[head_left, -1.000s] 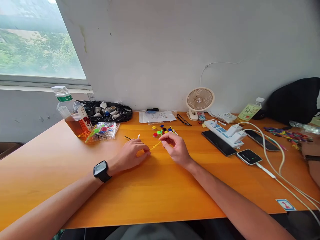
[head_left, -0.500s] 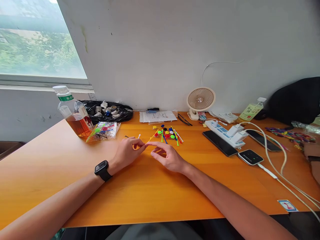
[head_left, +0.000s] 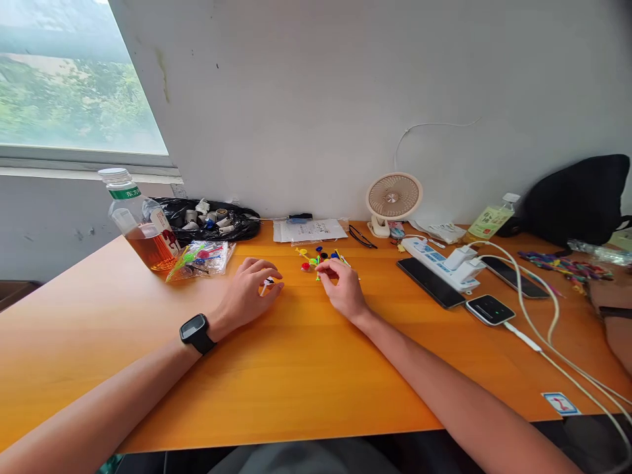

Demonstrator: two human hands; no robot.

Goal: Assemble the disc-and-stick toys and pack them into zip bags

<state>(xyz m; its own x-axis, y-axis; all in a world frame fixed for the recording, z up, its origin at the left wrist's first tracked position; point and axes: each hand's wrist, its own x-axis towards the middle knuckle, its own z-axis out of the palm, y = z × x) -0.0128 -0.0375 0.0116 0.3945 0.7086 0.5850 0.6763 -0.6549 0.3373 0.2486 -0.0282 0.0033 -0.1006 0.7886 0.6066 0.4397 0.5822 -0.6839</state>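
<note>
My left hand (head_left: 251,289) is open above the table, thumb and fingers curved apart. Below its fingers lies a small white and black plastic piece (head_left: 266,284), partly hidden. My right hand (head_left: 342,288) reaches to the near side of a small pile of coloured plastic sticks and round pieces. Its thumb and forefinger are pinched together beside a green stick (head_left: 318,276); whether they grip it cannot be made out. A red round piece (head_left: 305,267) and a yellow round piece (head_left: 303,252) lie left of these fingertips. The hand hides part of the pile.
A clear packet of coloured pieces (head_left: 202,258) lies by a tilted-looking tea bottle (head_left: 148,240) on the left. Behind are a black bag (head_left: 241,224), papers (head_left: 311,230) and a fan (head_left: 394,197). Phones, a power strip (head_left: 439,263) and cables occupy the right.
The yellow stick is no longer at my left fingertips. My right hand has moved right and away to the pile, and my left hand has opened; the hands are farther apart.
</note>
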